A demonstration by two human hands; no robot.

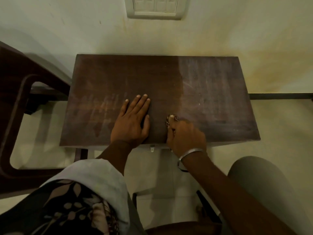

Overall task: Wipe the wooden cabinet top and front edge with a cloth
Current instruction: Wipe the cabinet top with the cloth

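Note:
A dark wooden cabinet top (211, 92) fills the middle of the view, with dusty streaks on its right part and smears at its left. My left hand (131, 122) lies flat on the top near the front edge, fingers straight and together. My right hand (185, 134) sits just right of it at the front edge, fingers curled round a small patterned cloth (168, 120). Only a brown-and-pale bit of that cloth shows by my fingertips; the hand hides the remainder. A metal bangle circles my right wrist.
A dark wooden chair (18, 102) stands close at the left. A switch panel (155, 7) is on the pale wall behind the cabinet. A small metal handle (152, 148) sticks out under the front edge. Pale floor lies right and below.

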